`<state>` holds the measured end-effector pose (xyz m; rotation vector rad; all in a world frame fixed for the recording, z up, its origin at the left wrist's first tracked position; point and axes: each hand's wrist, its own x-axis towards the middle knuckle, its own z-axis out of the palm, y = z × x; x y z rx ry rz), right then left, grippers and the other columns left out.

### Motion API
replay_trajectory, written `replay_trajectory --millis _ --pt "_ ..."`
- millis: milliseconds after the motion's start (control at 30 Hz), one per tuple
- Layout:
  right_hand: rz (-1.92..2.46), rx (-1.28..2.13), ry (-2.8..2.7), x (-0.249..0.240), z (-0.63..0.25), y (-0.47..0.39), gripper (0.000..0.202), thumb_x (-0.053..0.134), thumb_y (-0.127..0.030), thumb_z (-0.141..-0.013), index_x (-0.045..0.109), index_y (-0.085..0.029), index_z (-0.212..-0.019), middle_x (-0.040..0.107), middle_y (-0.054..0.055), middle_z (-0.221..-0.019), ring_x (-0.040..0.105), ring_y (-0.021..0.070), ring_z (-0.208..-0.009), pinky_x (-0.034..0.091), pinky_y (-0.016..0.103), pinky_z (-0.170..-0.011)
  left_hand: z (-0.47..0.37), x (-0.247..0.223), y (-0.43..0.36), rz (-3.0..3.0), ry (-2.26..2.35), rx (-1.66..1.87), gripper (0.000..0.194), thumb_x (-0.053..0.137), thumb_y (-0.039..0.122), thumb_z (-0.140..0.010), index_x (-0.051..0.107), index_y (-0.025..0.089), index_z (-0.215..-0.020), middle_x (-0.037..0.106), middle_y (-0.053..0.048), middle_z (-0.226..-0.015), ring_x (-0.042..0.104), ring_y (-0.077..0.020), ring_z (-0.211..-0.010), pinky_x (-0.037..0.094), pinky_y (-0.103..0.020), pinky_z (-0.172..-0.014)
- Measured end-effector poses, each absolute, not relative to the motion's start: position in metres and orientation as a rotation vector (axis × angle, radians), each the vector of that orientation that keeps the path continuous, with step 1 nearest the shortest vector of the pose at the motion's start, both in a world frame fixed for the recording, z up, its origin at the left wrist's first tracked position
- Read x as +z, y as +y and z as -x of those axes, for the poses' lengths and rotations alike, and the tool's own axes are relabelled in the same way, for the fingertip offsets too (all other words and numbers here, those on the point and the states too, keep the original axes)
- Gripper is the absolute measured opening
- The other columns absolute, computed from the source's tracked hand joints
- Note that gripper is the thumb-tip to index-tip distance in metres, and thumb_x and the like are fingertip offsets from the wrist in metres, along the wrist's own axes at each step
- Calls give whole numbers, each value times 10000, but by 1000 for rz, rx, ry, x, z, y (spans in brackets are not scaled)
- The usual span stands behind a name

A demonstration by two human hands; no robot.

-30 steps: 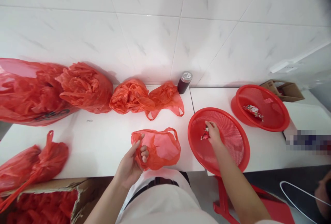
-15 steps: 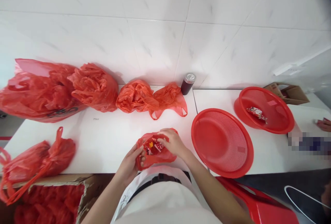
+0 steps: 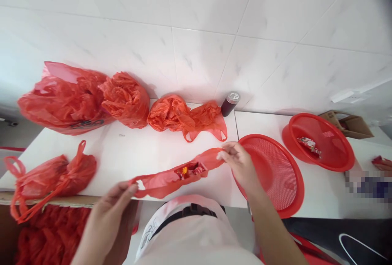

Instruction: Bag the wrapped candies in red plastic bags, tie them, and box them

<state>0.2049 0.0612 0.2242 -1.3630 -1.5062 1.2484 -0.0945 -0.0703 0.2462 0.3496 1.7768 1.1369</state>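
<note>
A red plastic bag (image 3: 162, 183) is stretched sideways between my hands at the front of the white table (image 3: 122, 154). Its left handle is pinched in my left hand (image 3: 114, 201), its right end in the fingers of my right hand (image 3: 237, 159). Through the bag's mouth show a few small wrapped packets (image 3: 190, 170), red with some yellow and white; their kind I cannot make out. My right forearm passes over the near left rim of a red mesh basket (image 3: 272, 175).
Bulging red plastic bags (image 3: 73, 101) line the wall, beside a dark tumbler (image 3: 230, 103). Two tied red bags (image 3: 76, 171) lie at the left, above a cardboard box of red bags (image 3: 52, 232). A second red basket (image 3: 324, 142) holds wrapped packets, near a small carton (image 3: 349, 124).
My hands have moved apart from the bag's middle to its two ends, and the bag is now pulled long and narrow. The whole view has shifted and tilted slightly.
</note>
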Motion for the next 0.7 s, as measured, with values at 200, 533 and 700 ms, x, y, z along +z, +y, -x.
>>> replay_trajectory --millis 200,533,700 --pt "1335 1129 -1585 276 -203 58 132 573 -350 -885 585 -234 -946 615 7 -844 590 149 -781 483 279 -719 107 269 -38 -778 1722 1181 353 767 511 -678 660 189 -774 673 -24 -834 593 -204 -892 471 -272 -825" --pt "1076 926 -1967 309 -171 35 62 565 -189 -887 590 -239 -913 648 -4 -873 565 130 -783 457 267 -721 56 282 -17 -1187 1308 1081 392 621 372 -864 560 252 -1232 656 -77 -1105 610 -240 -1047 482 -361 -908" --pt "717 983 -2172 316 -128 27 72 560 -166 -878 574 -231 -906 660 5 -814 548 151 -784 471 295 -752 35 267 -9 -1366 1244 730 343 658 298 -785 636 262 -1125 678 -25 -884 617 -197 -808 501 -288 -726"
